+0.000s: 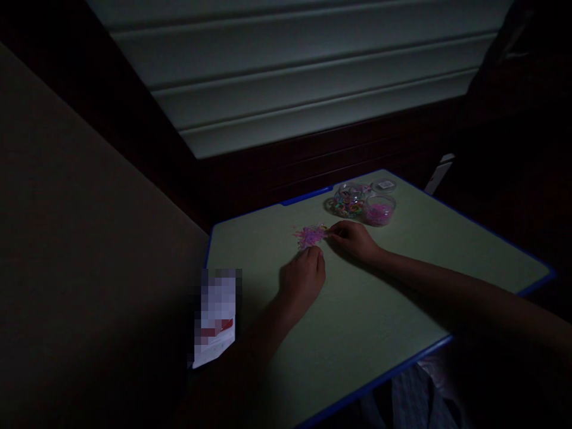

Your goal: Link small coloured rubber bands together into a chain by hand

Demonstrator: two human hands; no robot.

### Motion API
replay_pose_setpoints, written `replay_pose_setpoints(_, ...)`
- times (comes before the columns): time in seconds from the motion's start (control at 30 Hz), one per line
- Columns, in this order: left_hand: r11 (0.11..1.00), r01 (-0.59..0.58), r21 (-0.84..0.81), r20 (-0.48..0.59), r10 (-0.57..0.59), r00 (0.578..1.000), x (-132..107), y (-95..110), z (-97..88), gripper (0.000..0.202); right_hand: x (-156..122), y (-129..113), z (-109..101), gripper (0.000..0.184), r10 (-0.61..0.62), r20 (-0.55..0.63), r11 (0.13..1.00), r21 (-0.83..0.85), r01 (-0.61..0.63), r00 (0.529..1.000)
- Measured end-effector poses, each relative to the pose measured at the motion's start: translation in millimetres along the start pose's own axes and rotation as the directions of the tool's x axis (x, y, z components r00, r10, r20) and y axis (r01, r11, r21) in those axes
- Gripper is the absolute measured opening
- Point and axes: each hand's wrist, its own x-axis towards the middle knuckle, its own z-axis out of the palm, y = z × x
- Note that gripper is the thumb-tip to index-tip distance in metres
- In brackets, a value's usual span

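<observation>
A small loose pile of pink and purple bits (pixel 311 235), which look like tiny elastic bands, lies on the pale green table (pixel 447 256). At the pile's near edge is my left hand (pixel 304 273), its fingers curled closed; whatever they grip is hidden. My right hand (pixel 353 239) reaches in from the right, thumb and fingers pinched at the pile's right edge. What sits in that pinch is too small and dark to make out. Beyond my right hand stands a clear round tub (pixel 379 211) holding more pink bits.
Beside the tub, a clear jar (pixel 350 192) has multicoloured rings (pixel 346 207) at it. A clear lid (pixel 384 186) with a white label lies behind. A lit, blurred-out screen or packet (pixel 217 319) is at the table's left edge. Slatted shutters (pixel 313 59) rise behind; the room is dim.
</observation>
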Motion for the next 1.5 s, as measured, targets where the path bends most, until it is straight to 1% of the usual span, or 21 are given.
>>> replay_pose_setpoints(0.07,1.000,-0.002,-0.002,0.004,0.002,1.000,-0.2,0.2,-0.1,0.026,2.2,0.8,1.2,0.022,0.040,-0.008,0.999,0.018,-0.040,0.999)
replay_pose_setpoints(0.13,1.000,0.003,0.002,0.011,-0.003,1.000,-0.5,0.4,-0.4,0.025,3.3,0.5,1.3,0.024,0.041,-0.002,0.999,-0.014,-0.041,0.999)
replay_pose_setpoints(0.3,1.000,-0.020,0.006,-0.014,0.020,1.000,-1.2,-0.3,0.7,0.025,4.0,-0.7,0.6,0.024,-0.050,0.027,0.984,-0.168,0.054,0.998)
replay_pose_setpoints(0.37,0.999,-0.032,0.007,-0.023,0.033,0.999,-1.4,-1.1,1.9,0.025,4.2,-0.5,0.6,0.024,-0.068,0.039,0.978,-0.195,0.074,0.997)
replay_pose_setpoints(0.53,0.999,-0.032,0.003,-0.034,0.032,0.999,-1.4,-1.3,3.1,0.025,4.6,0.5,0.5,0.022,-0.090,0.040,0.975,-0.201,0.096,0.995)
replay_pose_setpoints(0.73,1.000,-0.003,-0.008,0.009,0.003,1.000,-1.1,1.2,-0.4,0.024,4.5,-1.2,-0.8,0.021,-0.089,0.060,0.964,-0.245,0.101,0.994)
replay_pose_setpoints(0.83,1.000,0.004,-0.007,0.005,-0.004,1.000,-1.0,1.3,-0.2,0.026,4.3,-2.2,-0.8,0.022,-0.083,0.058,0.961,-0.258,0.095,0.995)
replay_pose_setpoints(1.07,1.000,-0.019,-0.008,-0.002,0.019,1.000,-0.2,-0.6,2.2,0.026,2.6,-6.4,-0.6,0.027,-0.073,0.080,0.956,-0.277,0.093,0.994)
replay_pose_setpoints(1.3,1.000,-0.031,-0.002,-0.019,0.031,0.999,-1.3,-1.0,2.0,0.026,2.6,-9.9,0.7,0.026,-0.080,0.079,0.951,-0.292,0.100,0.994)
replay_pose_setpoints(1.5,0.999,-0.044,-0.003,0.004,0.044,0.999,-0.5,-1.7,1.5,0.025,3.0,-7.2,0.8,0.027,-0.093,0.078,0.949,-0.293,0.112,0.993)
